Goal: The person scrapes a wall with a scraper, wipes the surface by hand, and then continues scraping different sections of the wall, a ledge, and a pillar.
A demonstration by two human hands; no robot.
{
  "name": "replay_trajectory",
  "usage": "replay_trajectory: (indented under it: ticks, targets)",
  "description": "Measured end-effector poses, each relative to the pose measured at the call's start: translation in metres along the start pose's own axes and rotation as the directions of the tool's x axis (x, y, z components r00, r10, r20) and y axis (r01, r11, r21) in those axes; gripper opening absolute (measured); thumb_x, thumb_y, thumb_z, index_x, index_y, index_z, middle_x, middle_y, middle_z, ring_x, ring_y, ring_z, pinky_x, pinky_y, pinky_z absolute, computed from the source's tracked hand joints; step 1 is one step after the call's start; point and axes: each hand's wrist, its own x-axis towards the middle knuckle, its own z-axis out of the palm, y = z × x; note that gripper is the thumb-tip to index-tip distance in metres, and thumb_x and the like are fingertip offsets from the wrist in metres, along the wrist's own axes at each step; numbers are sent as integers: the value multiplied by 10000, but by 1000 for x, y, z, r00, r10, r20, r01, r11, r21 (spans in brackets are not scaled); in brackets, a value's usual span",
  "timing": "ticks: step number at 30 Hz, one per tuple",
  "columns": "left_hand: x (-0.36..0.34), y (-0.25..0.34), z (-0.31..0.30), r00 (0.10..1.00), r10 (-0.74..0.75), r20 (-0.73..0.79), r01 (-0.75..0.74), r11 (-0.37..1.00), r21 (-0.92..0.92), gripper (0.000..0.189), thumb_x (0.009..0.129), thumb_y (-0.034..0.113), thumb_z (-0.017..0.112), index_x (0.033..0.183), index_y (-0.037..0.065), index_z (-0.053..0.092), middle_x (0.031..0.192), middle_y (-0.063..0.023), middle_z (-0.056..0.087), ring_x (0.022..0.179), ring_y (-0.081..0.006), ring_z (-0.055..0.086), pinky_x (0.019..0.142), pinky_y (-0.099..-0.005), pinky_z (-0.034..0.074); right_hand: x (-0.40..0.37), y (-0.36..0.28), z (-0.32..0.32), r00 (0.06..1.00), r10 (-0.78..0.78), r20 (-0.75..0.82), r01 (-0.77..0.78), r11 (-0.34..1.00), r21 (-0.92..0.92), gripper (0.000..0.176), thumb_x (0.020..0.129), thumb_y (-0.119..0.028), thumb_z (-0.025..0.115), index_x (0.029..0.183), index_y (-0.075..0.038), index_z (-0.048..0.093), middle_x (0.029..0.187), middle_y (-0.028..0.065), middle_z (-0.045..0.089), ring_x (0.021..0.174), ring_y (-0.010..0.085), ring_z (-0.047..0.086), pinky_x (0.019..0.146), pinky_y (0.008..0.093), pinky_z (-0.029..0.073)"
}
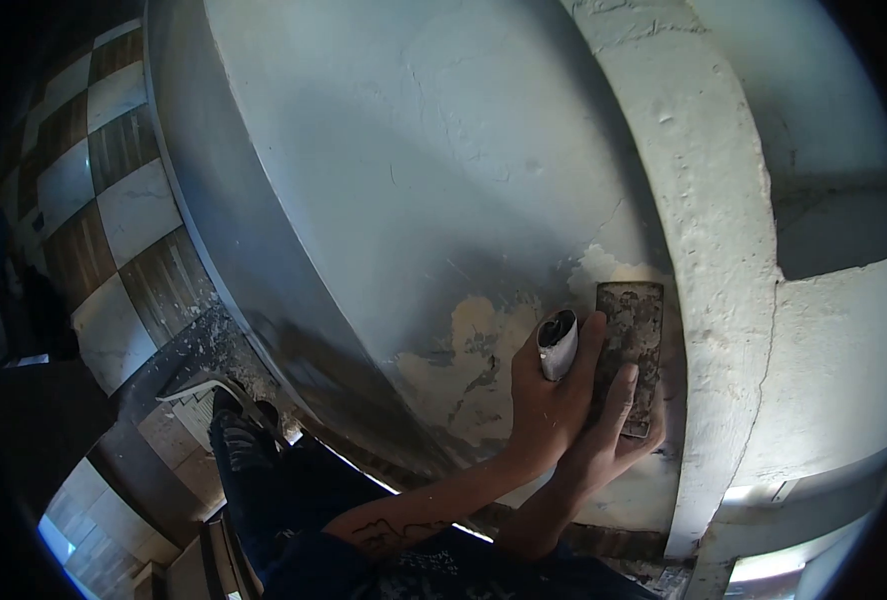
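Observation:
My left hand (549, 405) is closed around a rolled piece (559, 345), whitish outside and dark inside, possibly sandpaper. One digit of that hand reaches up beside a dark, scuffed rectangular block (631, 325). The block is in my right hand (604, 440), with the thumb across its face and fingers around its lower right edge. Both hands are close together in front of the pale grey wall (364, 180). Around them, patches of bare tan plaster (479, 335) show where paint is gone. Whether the block touches the wall is hard to tell.
A white, cracked raised frame (709, 250) curves up on the right. Checkered brown and white tiles (139, 220) lie at left, with debris (229, 345) along the wall's foot. A white bent-handled object (199, 395) is near my shoe. A dark shape (39, 415) stands at far left.

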Motion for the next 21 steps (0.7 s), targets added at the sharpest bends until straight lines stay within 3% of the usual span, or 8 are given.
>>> replay_trajectory:
  ticks: [2,5,7,11,12,13,17,21]
  targets:
    - [-1,-1,1,1000,25,-10,-25,999,-35,157,843,205,627,830,53,588,737,3,591,647,-53,540,550,-216,435,3,-6,1,999,37,-9,-37,998,-56,377,798,-97,668,1040,91,450,1027,166,449,868,184,560,713,273,515]
    - [-1,3,-2,997,-5,77,7,1000,-26,138,843,186,628,800,63,583,688,23,570,576,-31,511,477,-195,400,10,-8,-1,969,222,-105,-207,968,140,350,794,-92,672,1000,93,458,1009,167,459,857,184,562,716,278,519]
    - [0,12,-5,984,-69,162,73,997,-15,173,856,191,611,800,39,550,642,13,534,602,-26,482,518,-226,390,13,11,-11,979,-185,80,199,954,-226,319,797,-89,666,968,78,455,998,173,475,861,186,563,708,279,526]
    - [3,10,-5,993,-24,116,20,999,32,178,853,192,615,791,37,554,643,13,543,592,-29,482,511,-226,386,11,12,-13,875,-383,298,485,707,-515,299,799,-95,668,927,68,452,966,187,508,833,184,571,687,276,520]
    - [5,7,-4,996,14,93,-16,1000,17,183,852,190,616,778,35,554,639,12,544,589,-31,483,512,-224,388,8,6,1,970,-229,86,243,943,-226,302,799,-99,669,919,72,450,949,186,516,816,182,575,674,275,516]
    - [6,5,-4,997,48,68,-48,999,1,189,851,189,617,765,33,554,635,12,546,587,-34,484,513,-221,389,6,-1,12,999,10,-51,-3,990,140,305,799,-103,670,910,75,448,933,186,524,800,181,579,662,274,512]
    - [20,16,0,988,133,84,-129,991,-44,149,833,167,638,794,39,573,703,17,575,629,-44,522,543,-204,422,10,-13,25,998,50,-28,-49,999,22,341,792,-104,677,932,67,416,897,174,528,810,187,592,678,266,532]
    - [15,11,-7,977,186,104,-188,982,10,148,836,166,634,787,41,571,706,14,579,627,-42,524,541,-204,422,2,-16,25,990,62,-123,-45,989,143,350,787,-113,685,938,51,414,891,167,522,801,192,590,681,274,531]
